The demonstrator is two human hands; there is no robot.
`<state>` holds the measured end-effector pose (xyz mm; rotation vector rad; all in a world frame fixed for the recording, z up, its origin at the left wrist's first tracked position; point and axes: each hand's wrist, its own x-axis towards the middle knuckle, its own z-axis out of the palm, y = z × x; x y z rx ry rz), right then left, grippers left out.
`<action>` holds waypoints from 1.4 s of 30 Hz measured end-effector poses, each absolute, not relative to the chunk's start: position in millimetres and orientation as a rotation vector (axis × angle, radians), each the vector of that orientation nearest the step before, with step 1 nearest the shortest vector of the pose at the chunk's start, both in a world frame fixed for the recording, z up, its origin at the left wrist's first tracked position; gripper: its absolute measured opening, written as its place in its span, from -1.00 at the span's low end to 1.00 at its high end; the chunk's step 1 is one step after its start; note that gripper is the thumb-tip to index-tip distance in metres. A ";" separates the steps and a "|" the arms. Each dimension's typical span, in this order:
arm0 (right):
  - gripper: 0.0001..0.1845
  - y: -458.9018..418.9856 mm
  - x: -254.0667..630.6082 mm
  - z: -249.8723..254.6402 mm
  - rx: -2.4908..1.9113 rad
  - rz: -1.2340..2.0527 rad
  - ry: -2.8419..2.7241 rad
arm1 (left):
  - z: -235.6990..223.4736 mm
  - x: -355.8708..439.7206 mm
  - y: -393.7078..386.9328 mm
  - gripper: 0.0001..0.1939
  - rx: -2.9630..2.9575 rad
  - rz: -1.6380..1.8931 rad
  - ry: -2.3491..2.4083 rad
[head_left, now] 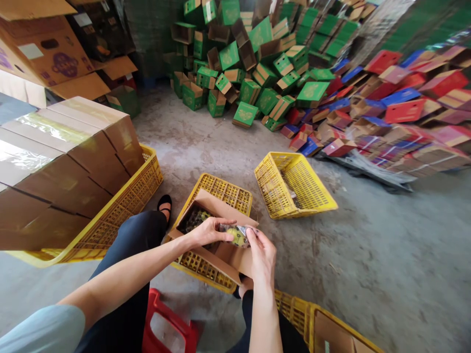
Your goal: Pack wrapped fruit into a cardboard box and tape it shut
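Between my two hands is a small clear plastic packet [238, 236] with a yellow-green and dark pattern or contents; what is inside I cannot make out. My left hand [210, 232] pinches its left end with thumb and fingers. At its right end, the fingers of my right hand [262, 250] are closed on the plastic. Both hands hover over an open cardboard box [228, 208], whose left part holds several dark and yellowish packets [195, 219]. The box rests on an upturned yellow plastic crate [235, 192].
A yellow crate [296, 189] stands ahead right. On the left, brown cartons [66, 166] fill a large yellow crate [147, 181]. Green boxes [246, 113] and red and blue boxes [405, 111] lie heaped behind. A red stool [167, 314] and another yellow crate [294, 309] are close by.
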<state>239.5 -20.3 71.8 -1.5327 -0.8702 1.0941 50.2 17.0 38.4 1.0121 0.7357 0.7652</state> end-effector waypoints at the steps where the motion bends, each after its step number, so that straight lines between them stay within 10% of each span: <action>1: -0.46 -20.9 240.4 71.0 -1.545 1.078 -0.853 | 40.6 49.7 16.6 -0.21 1.032 0.775 0.750; 25: -0.43 -28.5 238.1 78.9 -1.387 1.448 -0.804 | 46.7 40.7 23.3 -0.43 0.872 0.904 0.905; 42: -0.71 -34.5 207.3 73.8 -1.340 0.730 -1.657 | 49.0 45.9 22.7 -0.35 0.427 0.748 0.743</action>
